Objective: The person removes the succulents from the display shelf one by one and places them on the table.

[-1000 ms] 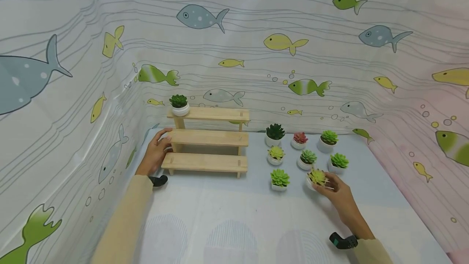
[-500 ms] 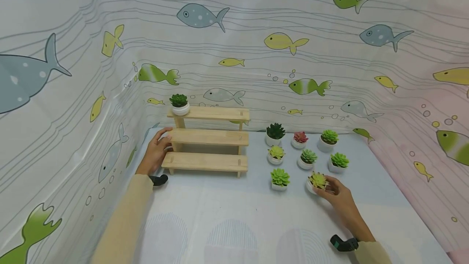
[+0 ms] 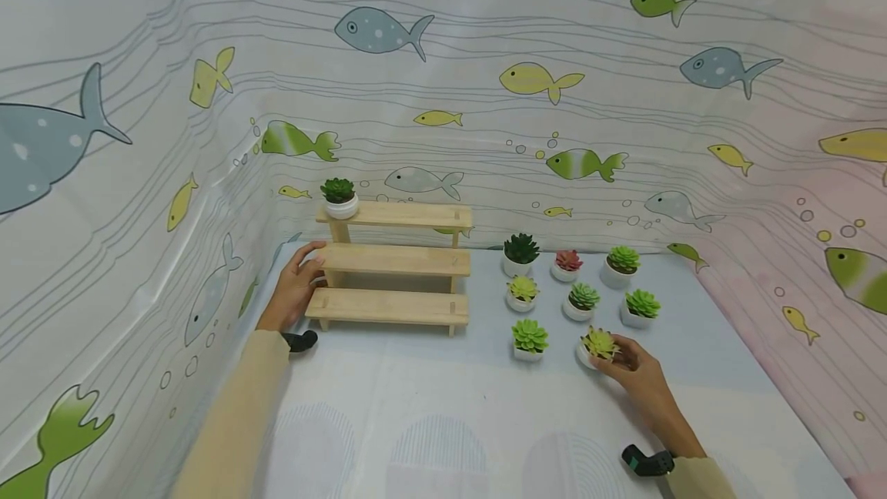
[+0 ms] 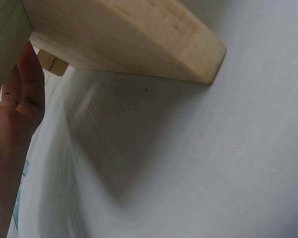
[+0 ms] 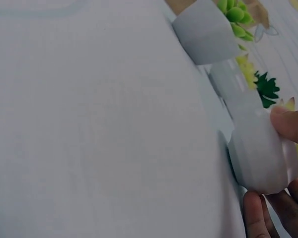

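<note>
At the left, a three-step wooden plant stand (image 3: 395, 259) bears a dark green succulent (image 3: 339, 199) in a white pot on the left end of its top step. My left hand (image 3: 294, 289) grips the left end of the middle step; in the left wrist view its fingers (image 4: 31, 79) curl behind the wood. On the right side, my right hand (image 3: 640, 372) holds a yellow-green succulent (image 3: 597, 345) in a small white pot. The right wrist view has the thumb and fingers on opposite sides of that pot (image 5: 260, 153), close over the tabletop.
Several potted succulents stand behind and left of my right hand, among them a red one (image 3: 567, 264), a dark green one (image 3: 520, 252) and a bright green one (image 3: 530, 339). Fish-printed sheeting (image 3: 443, 83) rises behind and beside the table (image 3: 416, 391).
My right hand and the yellow-green succulent have shifted very slightly left and toward me. My left hand and the plant stand keep their places.
</note>
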Available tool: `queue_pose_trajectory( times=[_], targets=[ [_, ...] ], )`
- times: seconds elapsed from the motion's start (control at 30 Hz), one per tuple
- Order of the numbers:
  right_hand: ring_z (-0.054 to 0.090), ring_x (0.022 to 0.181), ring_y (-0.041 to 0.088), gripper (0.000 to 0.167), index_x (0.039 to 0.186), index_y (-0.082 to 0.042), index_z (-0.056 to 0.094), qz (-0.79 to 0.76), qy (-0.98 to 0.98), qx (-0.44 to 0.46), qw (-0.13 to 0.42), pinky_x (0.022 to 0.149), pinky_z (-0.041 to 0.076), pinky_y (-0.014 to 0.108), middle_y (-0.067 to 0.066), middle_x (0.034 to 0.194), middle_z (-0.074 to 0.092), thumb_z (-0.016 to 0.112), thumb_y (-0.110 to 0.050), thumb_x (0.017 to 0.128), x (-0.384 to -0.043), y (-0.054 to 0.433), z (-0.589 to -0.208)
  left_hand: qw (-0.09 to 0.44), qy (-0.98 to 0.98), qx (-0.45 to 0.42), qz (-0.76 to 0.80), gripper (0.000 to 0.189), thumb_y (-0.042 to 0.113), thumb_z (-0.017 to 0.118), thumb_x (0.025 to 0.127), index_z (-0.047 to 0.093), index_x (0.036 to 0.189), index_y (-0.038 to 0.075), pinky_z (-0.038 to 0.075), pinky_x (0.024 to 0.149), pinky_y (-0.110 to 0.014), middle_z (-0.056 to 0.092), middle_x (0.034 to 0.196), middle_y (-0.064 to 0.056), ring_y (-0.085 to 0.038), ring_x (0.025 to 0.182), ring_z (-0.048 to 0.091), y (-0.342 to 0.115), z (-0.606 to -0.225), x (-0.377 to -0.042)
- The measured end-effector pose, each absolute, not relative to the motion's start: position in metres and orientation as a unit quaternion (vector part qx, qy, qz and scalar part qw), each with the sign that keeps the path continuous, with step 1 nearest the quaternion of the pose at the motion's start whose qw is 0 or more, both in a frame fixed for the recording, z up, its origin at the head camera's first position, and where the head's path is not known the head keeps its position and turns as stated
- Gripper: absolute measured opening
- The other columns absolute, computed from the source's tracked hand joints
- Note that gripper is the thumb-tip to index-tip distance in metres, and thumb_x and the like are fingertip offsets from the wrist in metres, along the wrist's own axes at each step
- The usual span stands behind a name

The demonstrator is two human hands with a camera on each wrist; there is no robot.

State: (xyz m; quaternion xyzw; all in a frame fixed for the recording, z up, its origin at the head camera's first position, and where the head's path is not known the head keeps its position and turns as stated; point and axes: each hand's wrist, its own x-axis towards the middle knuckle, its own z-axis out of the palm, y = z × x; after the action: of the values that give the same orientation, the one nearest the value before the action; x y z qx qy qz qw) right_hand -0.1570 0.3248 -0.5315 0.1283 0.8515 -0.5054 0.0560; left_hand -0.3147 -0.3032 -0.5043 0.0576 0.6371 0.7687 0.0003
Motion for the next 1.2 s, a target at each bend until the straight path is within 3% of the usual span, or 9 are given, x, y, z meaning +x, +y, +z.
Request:
queue_pose_trajectory(
  times=[0.57, 0.8, 1.0, 1.07, 1.2],
  targets=[
    [0.047, 0.135, 0.040, 0.099, 0.160, -0.012, 0.031, -0.491, 0.860, 0.112, 0.075, 0.107, 0.040, 0.058, 0.024, 0.151, 0.043, 0.078, -0.058, 0.086, -0.157, 0.327, -0.530, 0.000, 0.646, 0.054, 0.761, 0.054, 0.023, 0.060, 0.107, 0.040, 0.156, 0.010, 0.049, 0.091, -0.038, 0.063, 0.121, 0.000, -0.019, 0.105, 0.062, -0.301, -0.500, -0.313],
    [0.046, 0.134, 0.039, 0.092, 0.161, -0.010, 0.030, -0.494, 0.863, 0.061, 0.088, 0.100, 0.046, 0.051, 0.023, 0.155, 0.040, 0.079, -0.044, 0.091, -0.157, 0.335, -0.521, 0.002, 0.643, 0.052, 0.764, 0.054, 0.024, 0.060, 0.107, 0.040, 0.155, 0.010, 0.050, 0.090, -0.037, 0.063, 0.120, -0.001, -0.017, 0.103, 0.064, -0.301, -0.501, -0.314],
    [0.042, 0.137, 0.044, 0.085, 0.162, -0.010, 0.027, -0.501, 0.862, 0.006, 0.075, 0.096, 0.049, 0.054, 0.021, 0.158, 0.038, 0.076, -0.033, 0.096, -0.156, 0.347, -0.501, 0.001, 0.642, 0.053, 0.764, 0.054, 0.024, 0.062, 0.106, 0.043, 0.154, 0.011, 0.051, 0.090, -0.038, 0.064, 0.119, -0.001, -0.017, 0.102, 0.064, -0.300, -0.502, -0.315],
    [0.042, 0.137, 0.043, 0.081, 0.162, -0.011, 0.027, -0.498, 0.865, -0.005, 0.059, 0.096, 0.049, 0.052, 0.021, 0.157, 0.040, 0.073, -0.032, 0.099, -0.158, 0.350, -0.494, 0.000, 0.641, 0.054, 0.765, 0.053, 0.024, 0.062, 0.105, 0.044, 0.154, 0.012, 0.051, 0.090, -0.038, 0.064, 0.118, 0.000, -0.016, 0.101, 0.064, -0.301, -0.502, -0.315],
    [0.043, 0.136, 0.038, 0.078, 0.161, -0.012, 0.031, -0.478, 0.878, -0.010, 0.022, 0.093, 0.049, 0.031, 0.019, 0.153, 0.046, 0.072, -0.036, 0.099, -0.163, 0.349, -0.478, -0.002, 0.639, 0.053, 0.768, 0.053, 0.023, 0.062, 0.106, 0.044, 0.153, 0.012, 0.051, 0.090, -0.038, 0.065, 0.117, 0.001, -0.016, 0.101, 0.065, -0.301, -0.502, -0.314]
  ],
)
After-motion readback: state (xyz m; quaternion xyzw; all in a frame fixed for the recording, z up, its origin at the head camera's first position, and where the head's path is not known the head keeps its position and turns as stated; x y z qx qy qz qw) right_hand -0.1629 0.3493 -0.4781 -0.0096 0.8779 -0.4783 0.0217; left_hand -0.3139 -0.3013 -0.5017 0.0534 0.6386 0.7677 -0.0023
